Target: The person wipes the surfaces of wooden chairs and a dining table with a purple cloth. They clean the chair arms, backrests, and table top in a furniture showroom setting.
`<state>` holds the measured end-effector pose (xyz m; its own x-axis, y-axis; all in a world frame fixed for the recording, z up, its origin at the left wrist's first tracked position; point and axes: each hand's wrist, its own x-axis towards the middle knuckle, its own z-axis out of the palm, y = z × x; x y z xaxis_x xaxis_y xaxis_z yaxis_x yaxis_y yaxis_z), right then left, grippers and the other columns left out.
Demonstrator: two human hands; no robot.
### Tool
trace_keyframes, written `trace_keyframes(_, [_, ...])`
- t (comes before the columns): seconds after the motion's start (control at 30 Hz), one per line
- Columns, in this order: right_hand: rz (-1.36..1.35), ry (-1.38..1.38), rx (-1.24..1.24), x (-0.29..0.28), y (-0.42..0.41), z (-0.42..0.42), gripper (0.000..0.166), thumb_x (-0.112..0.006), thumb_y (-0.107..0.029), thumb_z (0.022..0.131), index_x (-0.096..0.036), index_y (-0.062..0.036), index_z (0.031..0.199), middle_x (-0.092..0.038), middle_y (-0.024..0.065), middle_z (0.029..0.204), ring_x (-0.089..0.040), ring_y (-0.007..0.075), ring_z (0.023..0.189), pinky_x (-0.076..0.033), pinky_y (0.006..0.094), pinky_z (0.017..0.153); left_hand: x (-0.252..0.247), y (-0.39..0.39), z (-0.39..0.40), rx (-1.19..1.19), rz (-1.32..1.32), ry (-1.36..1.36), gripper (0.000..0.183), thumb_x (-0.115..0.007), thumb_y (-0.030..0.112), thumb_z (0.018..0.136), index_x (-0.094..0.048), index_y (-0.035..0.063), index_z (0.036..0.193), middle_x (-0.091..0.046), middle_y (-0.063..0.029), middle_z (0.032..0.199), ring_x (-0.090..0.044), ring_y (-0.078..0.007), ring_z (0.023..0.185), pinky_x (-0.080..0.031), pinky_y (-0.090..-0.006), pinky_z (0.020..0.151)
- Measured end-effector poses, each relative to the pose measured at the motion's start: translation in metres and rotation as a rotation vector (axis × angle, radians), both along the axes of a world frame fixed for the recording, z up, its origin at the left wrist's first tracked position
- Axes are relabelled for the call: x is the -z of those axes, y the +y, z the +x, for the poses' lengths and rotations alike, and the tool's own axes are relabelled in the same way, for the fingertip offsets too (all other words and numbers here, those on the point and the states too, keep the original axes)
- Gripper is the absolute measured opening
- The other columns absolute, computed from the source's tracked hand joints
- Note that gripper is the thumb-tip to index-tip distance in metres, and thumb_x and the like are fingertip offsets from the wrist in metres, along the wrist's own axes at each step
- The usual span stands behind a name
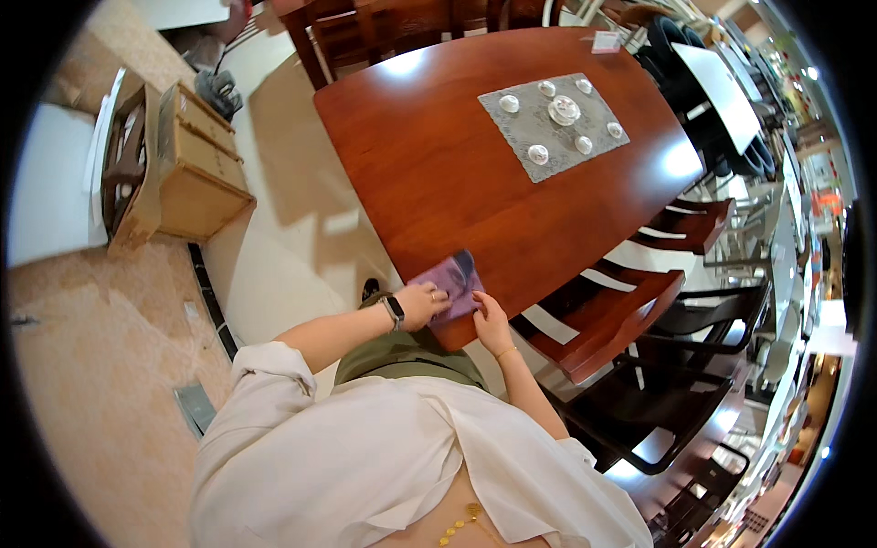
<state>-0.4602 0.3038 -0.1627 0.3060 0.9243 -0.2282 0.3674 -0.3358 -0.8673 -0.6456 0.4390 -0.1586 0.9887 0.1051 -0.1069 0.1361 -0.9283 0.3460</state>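
A folded purple cloth [449, 279] with a dark grey corner lies on the near corner of a glossy reddish-brown wooden table [425, 185]. My left hand [423, 306], with a ring and a wristwatch, rests on the cloth's left part, fingers over it. At the cloth's right edge my right hand [490, 318] touches it with thumb and fingertips; whether it pinches the fabric is unclear. Farther back on the table, a grey lace placemat [548, 161] carries several small white cups and a patterned white bowl-like dish [564, 110].
Wooden chairs [610, 308] stand along the table's right side, with dark armchairs [651, 390] nearer. A small sign [606, 42] stands at the table's far edge. Cardboard boxes [202, 164] sit on the floor at left. More chairs line the far end.
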Motion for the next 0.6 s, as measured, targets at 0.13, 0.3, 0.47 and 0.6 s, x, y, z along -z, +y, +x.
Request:
trace_keyframes(0.13, [-0.061,0.010,0.125,0.002,-0.014,-0.004,0.039,-0.047,0.004,0.084,-0.052,-0.0003,0.122,-0.059,0.0122,0.115,-0.058,0.0205,0.103,-0.046,0.0294,0.089,0.006,0.011,0.006,0.105,0.002,-0.024,0.047,-0.060,0.016,0.072,-0.056,0.0121,0.119,-0.051,-0.0069,0.124,-0.051,-0.0261,0.105,-0.044,-0.0368,0.092])
trace_keyframes(0.3, [-0.127,0.080,0.336,0.006,-0.010,-0.011,0.041,-0.047,0.003,0.084,-0.050,-0.0024,0.124,-0.055,0.0114,0.119,-0.056,0.0211,0.104,-0.045,0.0309,0.090,0.005,0.093,0.004,0.069,0.035,-0.111,0.046,-0.058,0.014,0.073,-0.056,0.0130,0.119,-0.046,-0.0139,0.131,-0.049,-0.0296,0.109,-0.042,-0.0381,0.095])
trace_keyframes(0.47, [-0.181,-0.041,0.468,-0.009,0.040,-0.024,0.045,-0.047,0.002,0.083,-0.047,-0.0044,0.128,-0.049,0.0129,0.125,-0.051,0.0238,0.113,-0.044,0.0328,0.094,0.017,0.207,-0.007,-0.010,0.122,-0.110,0.045,-0.055,0.010,0.074,-0.056,0.0140,0.119,-0.048,-0.0137,0.130,-0.048,-0.0322,0.112,-0.040,-0.0397,0.094])
trace_keyframes(0.6, [-0.162,-0.165,0.508,-0.007,0.083,-0.035,0.051,-0.049,-0.001,0.082,-0.043,-0.0031,0.132,-0.043,0.0151,0.134,-0.043,0.0275,0.124,-0.036,0.0346,0.103,0.019,0.313,-0.019,-0.220,0.206,-0.018,0.043,-0.054,0.013,0.077,-0.052,0.0158,0.120,-0.045,-0.0136,0.134,-0.046,-0.0330,0.112,-0.042,-0.0397,0.092])
